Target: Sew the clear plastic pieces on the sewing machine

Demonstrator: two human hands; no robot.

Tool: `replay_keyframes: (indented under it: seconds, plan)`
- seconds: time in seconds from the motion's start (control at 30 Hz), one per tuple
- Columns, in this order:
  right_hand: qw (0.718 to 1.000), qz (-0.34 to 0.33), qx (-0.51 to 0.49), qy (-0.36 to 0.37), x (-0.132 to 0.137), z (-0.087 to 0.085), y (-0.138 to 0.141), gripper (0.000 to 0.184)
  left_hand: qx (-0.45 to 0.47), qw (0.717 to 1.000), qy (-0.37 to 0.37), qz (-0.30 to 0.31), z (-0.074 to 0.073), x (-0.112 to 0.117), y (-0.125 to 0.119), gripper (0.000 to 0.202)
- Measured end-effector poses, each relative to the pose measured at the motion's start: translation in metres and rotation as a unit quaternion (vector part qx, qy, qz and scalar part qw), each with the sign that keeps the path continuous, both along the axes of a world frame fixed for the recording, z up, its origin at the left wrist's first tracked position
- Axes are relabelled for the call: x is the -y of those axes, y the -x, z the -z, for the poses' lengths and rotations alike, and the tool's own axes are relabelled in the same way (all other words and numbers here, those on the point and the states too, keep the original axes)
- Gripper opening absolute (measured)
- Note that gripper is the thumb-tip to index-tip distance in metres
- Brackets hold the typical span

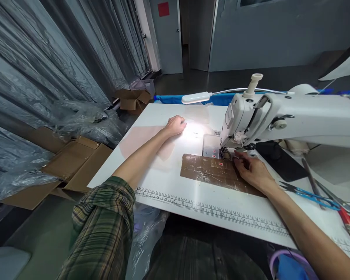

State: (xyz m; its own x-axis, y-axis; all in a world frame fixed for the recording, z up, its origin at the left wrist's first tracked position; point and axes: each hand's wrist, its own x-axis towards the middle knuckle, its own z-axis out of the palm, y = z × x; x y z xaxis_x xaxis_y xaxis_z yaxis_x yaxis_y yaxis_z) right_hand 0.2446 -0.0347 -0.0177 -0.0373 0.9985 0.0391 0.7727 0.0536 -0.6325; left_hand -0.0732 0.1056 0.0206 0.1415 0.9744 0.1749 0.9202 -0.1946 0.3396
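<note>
My left hand rests on the white table left of the lit spot, its fingers curled closed. A small dark spot shows at the fingertips; what they hold, if anything, I cannot make out. Under that forearm lies a sheer pale pink fabric piece. My right hand is beside the needle area of the white sewing machine, thumb and fingers pinched close to the presser foot. Anything in that pinch is too small to tell. Its palm hangs over a brown taped panel in front of the metal needle plate.
A ruler strip runs along the table's front edge. Blue-handled scissors and red-handled tools lie at the right. A lamp reaches over the table. Open cardboard boxes and plastic wrap are on the left.
</note>
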Motion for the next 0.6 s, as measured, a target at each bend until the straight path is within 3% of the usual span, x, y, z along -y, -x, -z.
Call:
replay_keyframes:
  seconds: [0.27,0.43,0.6]
  plan:
    - [0.999,-0.001,0.027,-0.028,0.002,0.007,-0.004,0.048,0.127,0.991,0.039,-0.007,0.010,-0.025,-0.009,0.003]
    - [0.999,-0.012,0.024,-0.028,0.005,0.008,-0.004,0.047,0.220,0.971,0.096,0.011,0.011,-0.034,-0.016,0.030]
    - [0.999,-0.015,0.022,-0.045,0.005,0.009,-0.004,0.047,0.225,0.967,0.118,0.029,0.011,-0.031,-0.018,0.060]
